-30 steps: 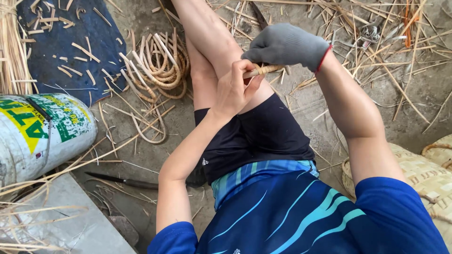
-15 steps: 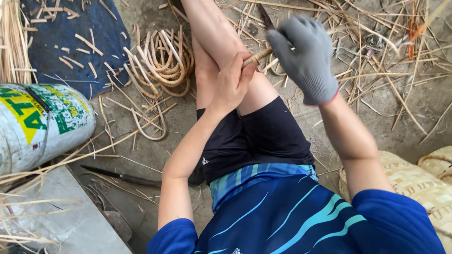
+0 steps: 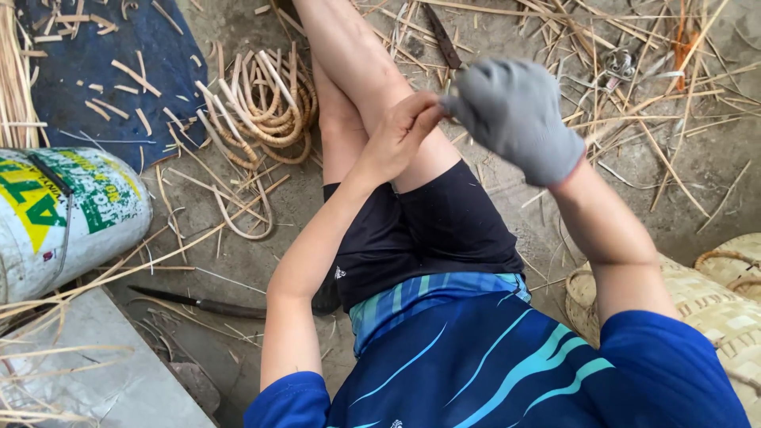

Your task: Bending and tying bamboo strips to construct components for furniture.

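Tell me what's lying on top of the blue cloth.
Short cut cane pieces lie scattered on the blue cloth. What is beneath the cloth is covered and cannot be seen.

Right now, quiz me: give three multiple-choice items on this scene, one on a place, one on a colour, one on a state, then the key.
1. Where does the coil of cane strips lie?
A. on the ground beside the bare legs
B. on the woven basket
C. on top of the drum

2. What colour is the glove on the right hand?
A. red
B. grey
C. yellow

3. How are the hands placed?
A. far apart, on the ground
B. both resting in the lap
C. close together above the knee, the bare left hand pinching something small

Key: 1 A, the coil sits on the dirt next to the blue cloth. 2 B, the knit glove is plainly grey. 3 C, the left fingertips meet the gloved hand over the knee; what they pinch is too hidden to name.
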